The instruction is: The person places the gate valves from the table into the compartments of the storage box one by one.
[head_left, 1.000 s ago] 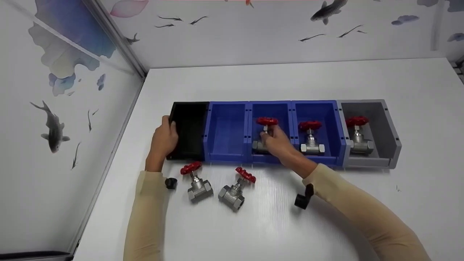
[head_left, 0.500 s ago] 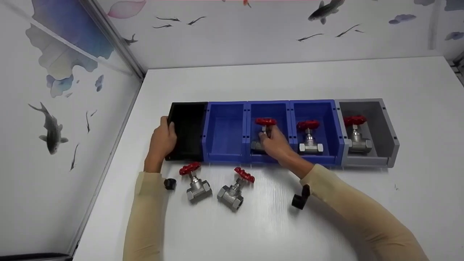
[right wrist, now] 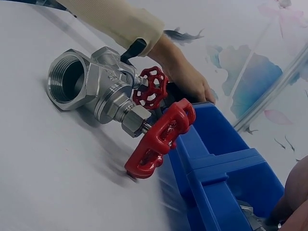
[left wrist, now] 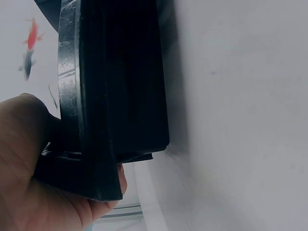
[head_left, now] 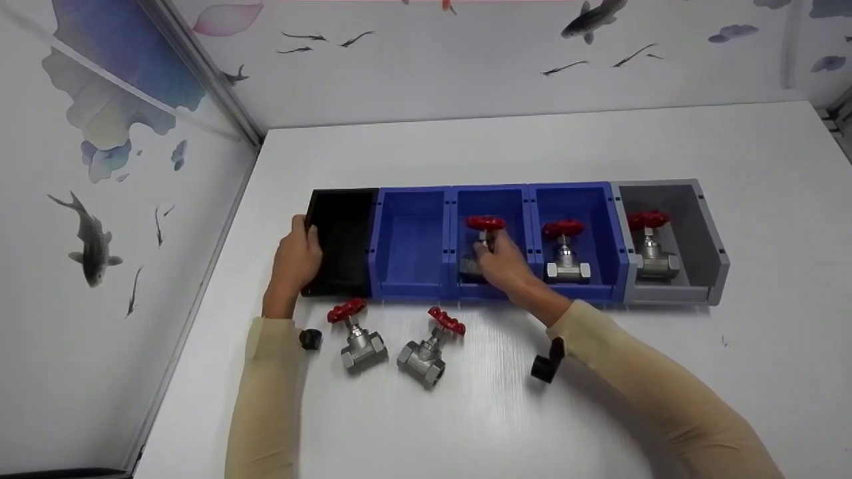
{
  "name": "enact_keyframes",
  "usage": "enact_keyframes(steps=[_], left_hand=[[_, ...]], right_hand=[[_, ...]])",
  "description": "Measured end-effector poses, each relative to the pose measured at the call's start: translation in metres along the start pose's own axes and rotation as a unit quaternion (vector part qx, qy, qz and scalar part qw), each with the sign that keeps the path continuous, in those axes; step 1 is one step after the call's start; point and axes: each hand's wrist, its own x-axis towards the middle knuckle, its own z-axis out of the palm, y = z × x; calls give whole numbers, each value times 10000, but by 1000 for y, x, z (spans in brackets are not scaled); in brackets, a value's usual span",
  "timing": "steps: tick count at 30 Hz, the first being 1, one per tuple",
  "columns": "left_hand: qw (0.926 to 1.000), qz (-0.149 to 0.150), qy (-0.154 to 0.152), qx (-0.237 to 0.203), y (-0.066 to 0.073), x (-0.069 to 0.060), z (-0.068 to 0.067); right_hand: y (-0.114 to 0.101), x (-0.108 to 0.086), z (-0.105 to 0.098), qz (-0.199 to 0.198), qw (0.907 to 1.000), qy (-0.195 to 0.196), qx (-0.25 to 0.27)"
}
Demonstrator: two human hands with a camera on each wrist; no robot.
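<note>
Comes to five valves (head_left: pixel 364 350) with five red handwheels (head_left: pixel 563 229), one black bin (head_left: pixel 343 246), three blue bins (head_left: pixel 411 246), one gray bin (head_left: pixel 707 246), two hands (head_left: pixel 296 258), two sleeves (head_left: pixel 263 399) and one white table (head_left: pixel 466 432).

Beige-sleeved, we hold our left arm (head_left: pixel 261 399) along the left edge of the table (head_left: pixel 432 432), left hand (head_left: pixel 297 259) gripping between thumb and fingers; our right arm (head_left: pixel 665 386) slants leftward, right hand (head_left: pixel 504 265) pinching.

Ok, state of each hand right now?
Left hand: gripping the black bin.
Right hand: holding the red-handwheel valve in the middle blue bin.
</note>
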Motion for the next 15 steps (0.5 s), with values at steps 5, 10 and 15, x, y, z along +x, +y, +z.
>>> enact_keyframes(steps=[5, 10, 15], left_hand=[[10000, 30, 2, 43, -1, 0, 0], [10000, 54, -3, 79, -1, -1, -1], [10000, 22, -27, 94, 0, -1, -1]], right_hand=[[0, 0, -1, 4, 10000, -2, -88], [0, 0, -1, 51, 9999, 3, -136], [-2, 0, -2, 172, 9998, -14, -92]])
